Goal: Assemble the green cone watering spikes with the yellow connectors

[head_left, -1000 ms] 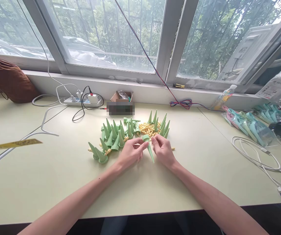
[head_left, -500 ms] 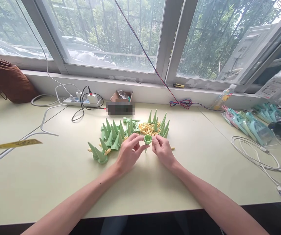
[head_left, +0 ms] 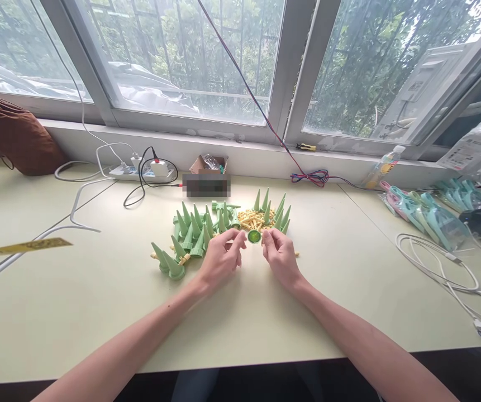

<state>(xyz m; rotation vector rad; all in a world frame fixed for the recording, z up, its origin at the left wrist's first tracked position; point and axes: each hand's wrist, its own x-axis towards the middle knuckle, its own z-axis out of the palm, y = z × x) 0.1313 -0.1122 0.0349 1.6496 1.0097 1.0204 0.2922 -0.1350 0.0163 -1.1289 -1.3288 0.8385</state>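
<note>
In the head view my right hand [head_left: 281,258] pinches the rim of a green plastic cone [head_left: 254,237], whose round open end faces me. My left hand [head_left: 222,255] is just left of that rim, its thumb and fingers closed together; whether they hold anything small I cannot make out. Behind my left hand stand several green cones [head_left: 196,228] in a cluster. Three more cones [head_left: 175,271] sit to its left, beside small yellow pieces. A pile of yellow plastic pieces [head_left: 253,219] lies beyond both hands, with several upright cones [head_left: 282,215] at its right.
A small open cardboard box [head_left: 198,164] and a power strip [head_left: 118,174] stand at the back. To the right are plastic clips in bags [head_left: 431,215], a bottle [head_left: 385,166] and a coiled white cable [head_left: 433,271]. A brown bag [head_left: 16,137] lies back left.
My left fingers have come off the cone and closed together beside it. The cone's open end has tipped more toward me, still in my right hand.
</note>
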